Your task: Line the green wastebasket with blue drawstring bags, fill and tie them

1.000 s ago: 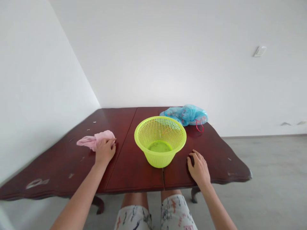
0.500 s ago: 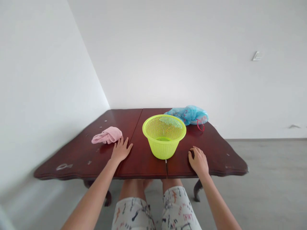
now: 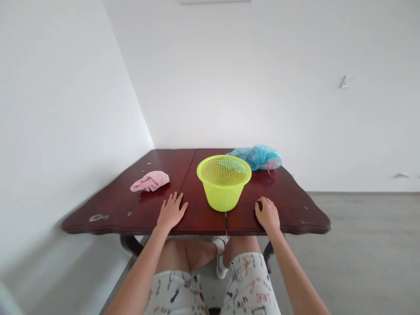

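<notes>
My left hand (image 3: pixel 171 212) lies flat on the dark red wooden table (image 3: pixel 193 218), fingers spread, holding nothing. Just beyond its fingertips is a crumpled pink cloth (image 3: pixel 151 181), apart from the hand. My right hand (image 3: pixel 268 213) rests near the front edge on the right, its fingers curled and the thumb toward them. A small dark patch shows between thumb and forefinger; what it is I cannot make out. Between my hands, a little farther back, a yellow-green plastic basket (image 3: pixel 224 199) with mesh sides stands upright, and nothing shows inside it.
Behind the basket at the back right lies a blue translucent plastic bag (image 3: pixel 262 156) with a red drawstring. White walls (image 3: pixel 210 87) border the table's back and left. My legs in white patterned shorts (image 3: pixel 177 291) are at the front edge. Grey floor (image 3: pixel 361 245) extends to the right.
The view has shifted slightly. My left hand sits a little farther from the pink cloth, toward me. The basket, cloth and bag show no clear movement on the table.
</notes>
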A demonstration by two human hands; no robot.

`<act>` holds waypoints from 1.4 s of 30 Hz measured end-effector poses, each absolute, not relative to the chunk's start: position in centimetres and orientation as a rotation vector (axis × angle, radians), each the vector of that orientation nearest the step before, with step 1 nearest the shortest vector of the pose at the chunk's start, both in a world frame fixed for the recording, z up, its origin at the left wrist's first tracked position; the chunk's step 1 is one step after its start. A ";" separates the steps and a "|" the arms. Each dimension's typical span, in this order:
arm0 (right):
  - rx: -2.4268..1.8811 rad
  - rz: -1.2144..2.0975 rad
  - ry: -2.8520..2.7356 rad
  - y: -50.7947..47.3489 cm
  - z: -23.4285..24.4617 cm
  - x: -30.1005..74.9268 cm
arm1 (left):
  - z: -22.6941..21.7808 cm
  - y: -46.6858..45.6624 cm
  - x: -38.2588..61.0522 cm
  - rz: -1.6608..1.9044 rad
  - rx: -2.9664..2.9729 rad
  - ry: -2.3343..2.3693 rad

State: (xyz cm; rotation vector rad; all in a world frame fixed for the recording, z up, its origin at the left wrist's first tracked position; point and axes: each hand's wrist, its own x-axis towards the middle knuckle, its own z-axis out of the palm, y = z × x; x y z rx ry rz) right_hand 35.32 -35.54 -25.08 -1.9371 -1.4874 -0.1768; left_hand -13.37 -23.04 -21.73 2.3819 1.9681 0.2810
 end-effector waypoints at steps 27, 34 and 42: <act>-1.976 -0.146 -1.445 -35.3 -25.4 35.6 | -21.8 -23.0 -13.5 0.353 2.371 1.984; -1.955 -0.168 -1.439 -35.3 -25.4 35.5 | -21.7 -23.1 -13.3 0.392 2.371 1.994; -1.919 -0.154 -1.448 -35.1 -26.0 35.9 | -20.9 -23.4 -12.8 0.369 2.361 2.035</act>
